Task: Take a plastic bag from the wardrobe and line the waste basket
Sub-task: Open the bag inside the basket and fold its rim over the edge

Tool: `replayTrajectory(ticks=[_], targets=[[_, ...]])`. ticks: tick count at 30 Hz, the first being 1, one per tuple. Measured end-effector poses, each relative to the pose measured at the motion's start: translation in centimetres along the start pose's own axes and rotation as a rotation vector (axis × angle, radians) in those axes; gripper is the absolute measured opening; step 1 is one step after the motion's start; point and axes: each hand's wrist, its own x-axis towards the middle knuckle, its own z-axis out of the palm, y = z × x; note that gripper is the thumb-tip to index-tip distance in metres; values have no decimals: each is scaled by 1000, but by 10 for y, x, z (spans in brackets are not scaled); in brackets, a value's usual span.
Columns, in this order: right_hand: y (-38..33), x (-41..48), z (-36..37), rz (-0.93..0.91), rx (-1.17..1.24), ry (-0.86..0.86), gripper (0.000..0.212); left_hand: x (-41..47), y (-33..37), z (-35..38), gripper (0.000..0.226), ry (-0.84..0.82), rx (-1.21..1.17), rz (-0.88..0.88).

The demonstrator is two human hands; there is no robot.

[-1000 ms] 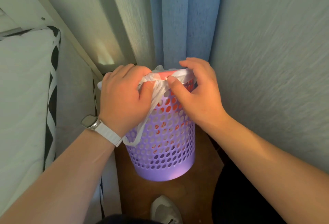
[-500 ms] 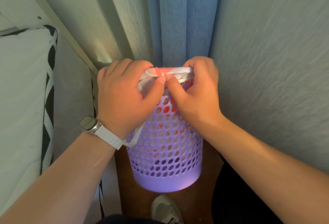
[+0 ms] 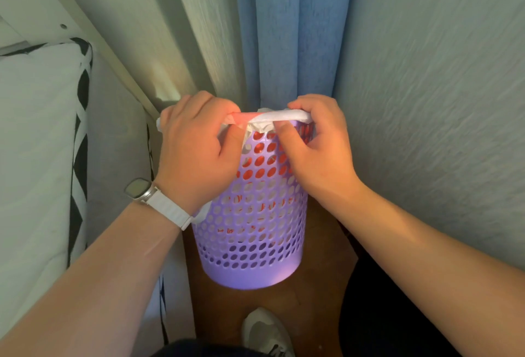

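A purple perforated waste basket (image 3: 252, 243) stands on the brown floor in a narrow gap. A white and red plastic bag (image 3: 279, 116) is inside it, showing through the holes and folded over the near rim. My left hand (image 3: 196, 152) grips the bag's edge at the rim's left side, thumb curled over the plastic. My right hand (image 3: 315, 146) pinches the bag against the rim on the right, thumb pressed on the outside. A loose strip of the bag (image 3: 203, 213) hangs below my left wrist.
A bed with a white, black-trimmed mattress (image 3: 37, 157) fills the left. A blue curtain (image 3: 292, 30) hangs behind the basket and a textured wall (image 3: 440, 101) closes the right side. My shoe (image 3: 267, 334) is on the floor just in front of the basket.
The hanging bag handle has been gathered up toward the rim. My hands have shifted slightly apart along the rim, and the bag lies flatter over the edge.
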Motion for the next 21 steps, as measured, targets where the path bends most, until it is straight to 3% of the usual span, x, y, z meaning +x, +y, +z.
replayTrajectory(ticks=[13,17,21], targets=[[6,5,-4,103,82,89,22,0,-7,5,10,91,-132,3],[3,6,-6,107,71,91,18,1,-3,-3,17,35,-138,26],[-5,5,-4,40,14,87,22,0,14,-6,32,25,51,90]])
